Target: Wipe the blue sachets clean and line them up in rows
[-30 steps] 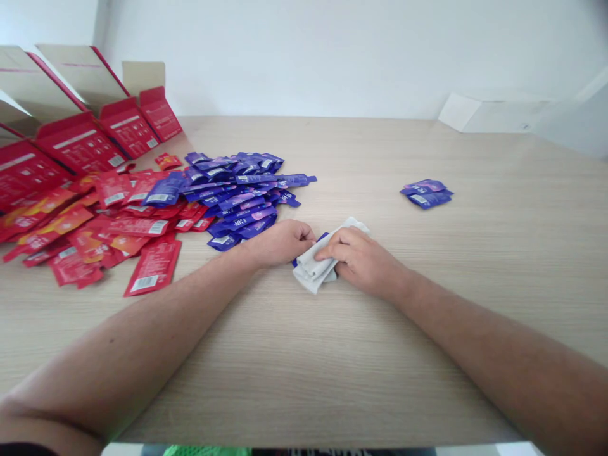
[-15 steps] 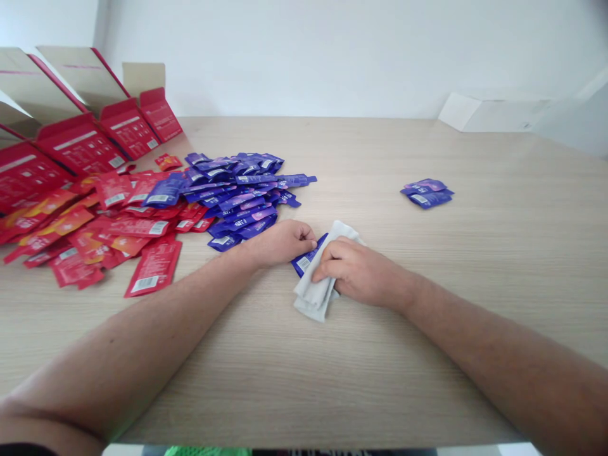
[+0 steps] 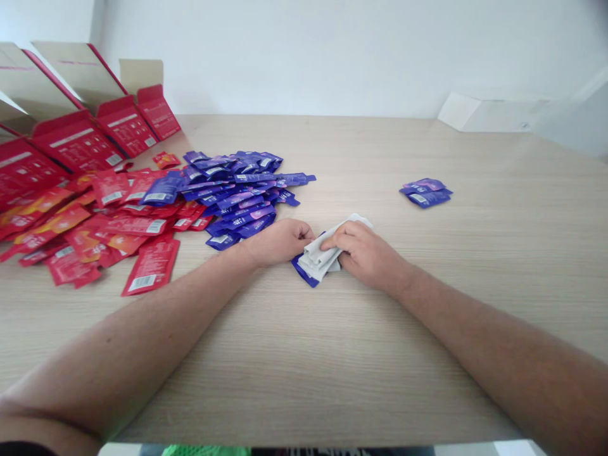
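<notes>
A folded pale grey-white cloth (image 3: 319, 258) is gripped in my right hand (image 3: 368, 253), its fingers closed on it and pressing it over a blue sachet (image 3: 304, 273). Only the lower and left edges of that sachet show; the cloth covers the rest. My left hand (image 3: 287, 242) is closed at the sachet's upper left edge, with thumb and finger pinching it against the table. Just behind the left hand lies a heap of blue sachets (image 3: 242, 199).
Red sachets (image 3: 152, 266) are heaped on the left, touching the blue ones. Open red cartons (image 3: 78, 142) stand in a row behind them. Two or so blue sachets (image 3: 426, 192) lie at the right. A white box (image 3: 494, 114) sits against the wall on the wooden table (image 3: 304, 373).
My right hand has moved the cloth up and away across the sachet, so the sachet's lower edge now shows. My left hand has stayed in place.
</notes>
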### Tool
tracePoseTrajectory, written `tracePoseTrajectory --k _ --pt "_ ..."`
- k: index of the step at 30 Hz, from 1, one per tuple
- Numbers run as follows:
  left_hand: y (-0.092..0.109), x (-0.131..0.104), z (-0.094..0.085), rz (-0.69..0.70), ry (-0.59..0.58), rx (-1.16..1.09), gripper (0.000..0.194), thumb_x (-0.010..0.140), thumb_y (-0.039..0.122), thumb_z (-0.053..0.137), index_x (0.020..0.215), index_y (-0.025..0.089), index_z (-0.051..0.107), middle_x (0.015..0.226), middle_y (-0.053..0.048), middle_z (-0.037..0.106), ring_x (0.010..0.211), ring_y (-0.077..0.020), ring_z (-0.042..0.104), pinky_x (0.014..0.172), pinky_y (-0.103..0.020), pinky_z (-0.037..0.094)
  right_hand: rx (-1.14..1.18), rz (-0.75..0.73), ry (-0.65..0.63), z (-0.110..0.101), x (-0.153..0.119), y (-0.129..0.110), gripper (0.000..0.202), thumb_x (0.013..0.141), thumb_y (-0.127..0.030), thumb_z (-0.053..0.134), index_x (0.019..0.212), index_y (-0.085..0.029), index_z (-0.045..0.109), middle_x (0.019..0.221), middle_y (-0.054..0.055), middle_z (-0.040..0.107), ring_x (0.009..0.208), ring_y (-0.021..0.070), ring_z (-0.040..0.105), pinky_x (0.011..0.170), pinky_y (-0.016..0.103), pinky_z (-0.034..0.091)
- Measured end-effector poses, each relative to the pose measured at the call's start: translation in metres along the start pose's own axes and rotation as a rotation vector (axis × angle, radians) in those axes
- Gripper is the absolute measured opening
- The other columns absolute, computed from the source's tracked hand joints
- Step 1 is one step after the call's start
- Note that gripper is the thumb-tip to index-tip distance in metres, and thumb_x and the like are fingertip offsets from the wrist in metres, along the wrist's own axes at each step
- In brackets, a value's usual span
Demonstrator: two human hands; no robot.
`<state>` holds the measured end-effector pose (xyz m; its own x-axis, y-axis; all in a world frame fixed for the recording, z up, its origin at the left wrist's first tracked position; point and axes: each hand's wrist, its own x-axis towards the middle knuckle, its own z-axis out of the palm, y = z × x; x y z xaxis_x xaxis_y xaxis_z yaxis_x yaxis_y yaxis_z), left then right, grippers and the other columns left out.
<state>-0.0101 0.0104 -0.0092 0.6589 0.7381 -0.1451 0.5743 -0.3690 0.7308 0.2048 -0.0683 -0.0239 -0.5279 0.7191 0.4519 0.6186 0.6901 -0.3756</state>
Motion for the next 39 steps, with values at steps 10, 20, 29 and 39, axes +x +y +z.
tracePoseTrajectory --k 10,20,29,39 --pt "0.003 -0.001 0.001 -0.024 -0.025 -0.024 0.017 0.082 0.032 0.058 0.077 0.019 0.068 0.060 0.003 0.062 0.050 -0.0089 0.051 0.046 -0.020 0.035 0.040 -0.031 -0.013 0.001 0.001 -0.006 0.039 0.085 0.000 0.057 0.112 -0.024 0.074 0.102 0.007 0.065 0.098 0.0222 0.059 0.091 0.041 0.049" --pt "0.003 -0.001 0.001 -0.035 -0.035 0.004 0.018 0.083 0.032 0.056 0.081 0.019 0.068 0.063 0.003 0.064 0.051 -0.0094 0.053 0.046 -0.020 0.037 0.010 -0.056 -0.027 0.003 0.000 -0.007 0.035 0.087 -0.004 0.060 0.113 -0.023 0.074 0.103 0.008 0.064 0.098 0.0220 0.059 0.091 0.040 0.048" --pt "0.001 0.000 0.001 -0.027 -0.029 0.027 0.018 0.083 0.031 0.055 0.080 0.019 0.068 0.062 0.004 0.063 0.051 -0.0091 0.052 0.046 -0.019 0.036 -0.006 -0.105 -0.054 0.003 0.000 -0.013 0.036 0.088 -0.004 0.060 0.116 -0.022 0.074 0.103 0.008 0.064 0.099 0.0219 0.057 0.091 0.040 0.048" --pt "-0.001 0.001 0.001 -0.013 -0.022 0.033 0.018 0.084 0.032 0.056 0.081 0.019 0.068 0.064 0.003 0.065 0.053 -0.0094 0.054 0.048 -0.020 0.038 0.011 -0.124 -0.047 0.004 0.000 -0.010 0.037 0.088 -0.004 0.059 0.116 -0.024 0.073 0.103 0.008 0.063 0.098 0.0215 0.058 0.090 0.040 0.048"
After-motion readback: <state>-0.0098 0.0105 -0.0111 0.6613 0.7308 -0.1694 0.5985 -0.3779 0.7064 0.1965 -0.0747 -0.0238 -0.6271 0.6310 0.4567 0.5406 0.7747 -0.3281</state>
